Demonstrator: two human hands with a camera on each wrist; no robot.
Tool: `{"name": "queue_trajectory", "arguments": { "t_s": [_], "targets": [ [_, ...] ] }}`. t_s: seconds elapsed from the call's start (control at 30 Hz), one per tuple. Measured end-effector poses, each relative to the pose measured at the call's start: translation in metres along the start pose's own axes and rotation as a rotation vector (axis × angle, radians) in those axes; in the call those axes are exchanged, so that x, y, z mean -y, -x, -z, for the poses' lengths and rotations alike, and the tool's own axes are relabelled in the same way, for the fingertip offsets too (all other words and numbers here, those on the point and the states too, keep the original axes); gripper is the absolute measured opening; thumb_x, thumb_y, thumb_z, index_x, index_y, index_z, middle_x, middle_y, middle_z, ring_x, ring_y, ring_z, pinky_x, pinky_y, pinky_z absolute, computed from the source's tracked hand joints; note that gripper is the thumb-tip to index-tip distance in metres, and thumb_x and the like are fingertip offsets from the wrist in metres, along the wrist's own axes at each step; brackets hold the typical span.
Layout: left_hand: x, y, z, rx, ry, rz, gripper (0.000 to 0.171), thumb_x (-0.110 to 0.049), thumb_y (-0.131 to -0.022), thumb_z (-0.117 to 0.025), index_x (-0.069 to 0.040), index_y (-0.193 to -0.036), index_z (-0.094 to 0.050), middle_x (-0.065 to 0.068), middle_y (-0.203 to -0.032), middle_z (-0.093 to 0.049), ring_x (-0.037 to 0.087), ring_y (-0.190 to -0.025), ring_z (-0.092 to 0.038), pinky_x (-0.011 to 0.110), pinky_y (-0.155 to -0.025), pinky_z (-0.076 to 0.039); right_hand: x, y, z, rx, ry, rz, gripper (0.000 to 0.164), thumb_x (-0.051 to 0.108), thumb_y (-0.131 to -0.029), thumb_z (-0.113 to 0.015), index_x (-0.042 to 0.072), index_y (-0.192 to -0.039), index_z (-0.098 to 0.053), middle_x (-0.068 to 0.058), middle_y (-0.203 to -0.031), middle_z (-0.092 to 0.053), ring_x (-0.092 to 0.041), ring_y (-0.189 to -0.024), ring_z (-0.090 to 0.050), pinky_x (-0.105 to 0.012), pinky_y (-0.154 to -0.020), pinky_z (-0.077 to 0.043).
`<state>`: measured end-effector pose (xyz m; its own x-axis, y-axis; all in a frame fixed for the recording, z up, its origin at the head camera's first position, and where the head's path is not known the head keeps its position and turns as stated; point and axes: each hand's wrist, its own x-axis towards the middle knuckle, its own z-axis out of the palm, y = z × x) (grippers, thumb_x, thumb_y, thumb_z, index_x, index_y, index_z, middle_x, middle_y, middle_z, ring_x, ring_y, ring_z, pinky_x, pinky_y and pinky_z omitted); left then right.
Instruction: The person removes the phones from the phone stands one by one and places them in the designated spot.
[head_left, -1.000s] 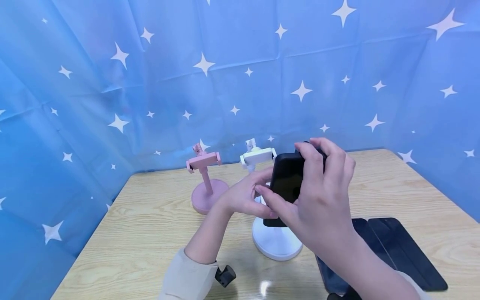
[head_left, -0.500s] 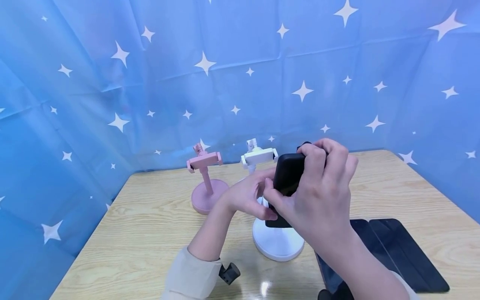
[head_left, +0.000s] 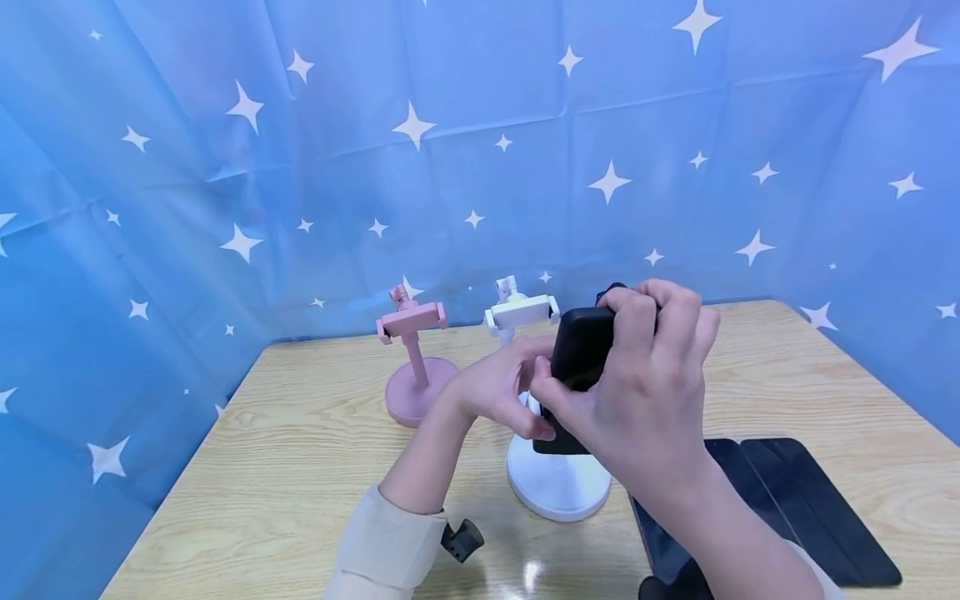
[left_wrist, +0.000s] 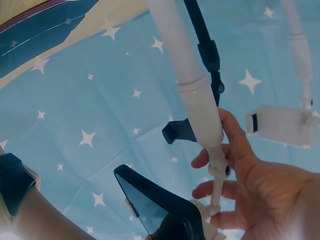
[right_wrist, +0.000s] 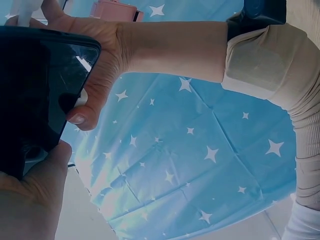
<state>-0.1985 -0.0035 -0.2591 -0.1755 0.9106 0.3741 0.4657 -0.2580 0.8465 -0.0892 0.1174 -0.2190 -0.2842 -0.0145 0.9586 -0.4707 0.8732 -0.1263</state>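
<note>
A black smartphone [head_left: 581, 354] stands upright at the head of the near white phone stand [head_left: 558, 487]. My right hand [head_left: 648, 396] grips it, fingers over the far edge and thumb at the near side. On the left, my left hand [head_left: 501, 393] curls round the stand's slim neck [left_wrist: 217, 175] behind the phone, as the left wrist view shows. A white clamp arm [right_wrist: 81, 97] shows at the phone's edge beside the left thumb in the right wrist view. The phone hides most of the stand's holder in the head view.
Behind stand a pink phone stand [head_left: 412, 321] and another white phone stand [head_left: 522, 312]. A black clamp holder [left_wrist: 179, 131] on a dark pole is close behind the gripped stand. Dark flat glassy slabs [head_left: 810, 508] lie on the wooden table [head_left: 285, 467] at the right.
The phone has shifted slightly right and turned more edge-on. My right thumb has drawn back to the right and bent, while my left hand stays nearly in place at the stand.
</note>
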Motion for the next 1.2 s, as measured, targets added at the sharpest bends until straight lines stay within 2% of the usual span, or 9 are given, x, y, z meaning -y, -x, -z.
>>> {"name": "queue_trajectory", "arguments": {
  "t_s": [0.17, 0.27, 0.43, 0.63, 0.77, 1.0, 1.2],
  "targets": [
    [0.0011, -0.0014, -0.0004, -0.007, -0.007, 0.017, 0.052, -0.001, -0.058, -0.063, 0.010, -0.107, -0.047, 0.023, -0.099, -0.052, 0.011, -0.088, -0.051, 0.031, -0.082, -0.046, -0.0012, 0.0017, 0.0005, 0.002, -0.002, -0.018, 0.055, 0.024, -0.061, -0.066, -0.007, -0.099, -0.040, -0.029, -0.097, -0.034, -0.044, -0.090, -0.033, -0.053, -0.070, -0.022],
    [0.0028, -0.0034, -0.0010, 0.011, 0.026, -0.005, 0.055, -0.001, -0.059, -0.064, 0.011, -0.109, -0.046, 0.025, -0.100, -0.051, 0.012, -0.088, -0.051, 0.032, -0.079, -0.047, -0.0022, 0.0022, 0.0010, 0.010, -0.003, -0.022, 0.055, 0.025, -0.062, -0.065, -0.007, -0.099, -0.040, -0.029, -0.097, -0.034, -0.045, -0.091, -0.032, -0.053, -0.071, -0.021],
    [0.0031, -0.0047, -0.0004, 0.030, 0.058, -0.005, 0.059, 0.000, -0.059, -0.063, 0.012, -0.112, -0.043, 0.026, -0.102, -0.050, 0.012, -0.087, -0.050, 0.031, -0.075, -0.048, -0.0034, 0.0006, 0.0015, 0.030, -0.014, -0.018, 0.054, 0.026, -0.063, -0.065, -0.008, -0.098, -0.041, -0.029, -0.096, -0.034, -0.045, -0.090, -0.033, -0.053, -0.071, -0.021],
    [0.0029, -0.0058, -0.0002, 0.026, 0.025, -0.004, 0.055, 0.000, -0.057, -0.063, 0.011, -0.108, -0.045, 0.026, -0.099, -0.051, 0.012, -0.087, -0.050, 0.030, -0.079, -0.047, -0.0056, -0.0006, 0.0016, 0.051, -0.015, -0.013, 0.053, 0.029, -0.064, -0.063, -0.008, -0.097, -0.042, -0.030, -0.095, -0.035, -0.043, -0.092, -0.034, -0.054, -0.072, -0.021],
    [0.0027, -0.0050, -0.0005, 0.016, 0.032, 0.023, 0.052, 0.004, -0.057, -0.063, 0.011, -0.105, -0.045, 0.025, -0.100, -0.049, 0.011, -0.089, -0.051, 0.033, -0.083, -0.047, -0.0066, -0.0005, 0.0011, 0.052, -0.017, -0.012, 0.053, 0.030, -0.065, -0.060, -0.008, -0.096, -0.042, -0.030, -0.094, -0.036, -0.043, -0.092, -0.034, -0.054, -0.073, -0.021],
    [0.0037, -0.0033, -0.0006, 0.035, 0.065, 0.011, 0.056, 0.002, -0.058, -0.064, 0.011, -0.109, -0.044, 0.026, -0.101, -0.049, 0.012, -0.088, -0.051, 0.032, -0.081, -0.047, -0.0071, 0.0006, 0.0005, 0.074, -0.037, -0.020, 0.051, 0.028, -0.063, -0.062, -0.007, -0.095, -0.043, -0.028, -0.094, -0.035, -0.046, -0.090, -0.032, -0.051, -0.071, -0.023],
    [0.0034, -0.0029, -0.0001, 0.028, 0.045, 0.023, 0.056, 0.002, -0.058, -0.064, 0.011, -0.109, -0.044, 0.024, -0.102, -0.049, 0.011, -0.089, -0.051, 0.032, -0.083, -0.047, -0.0066, -0.0010, 0.0007, 0.084, -0.035, -0.012, 0.050, 0.026, -0.064, -0.063, -0.007, -0.095, -0.043, -0.028, -0.094, -0.035, -0.045, -0.089, -0.032, -0.050, -0.070, -0.024]
  ]
}}
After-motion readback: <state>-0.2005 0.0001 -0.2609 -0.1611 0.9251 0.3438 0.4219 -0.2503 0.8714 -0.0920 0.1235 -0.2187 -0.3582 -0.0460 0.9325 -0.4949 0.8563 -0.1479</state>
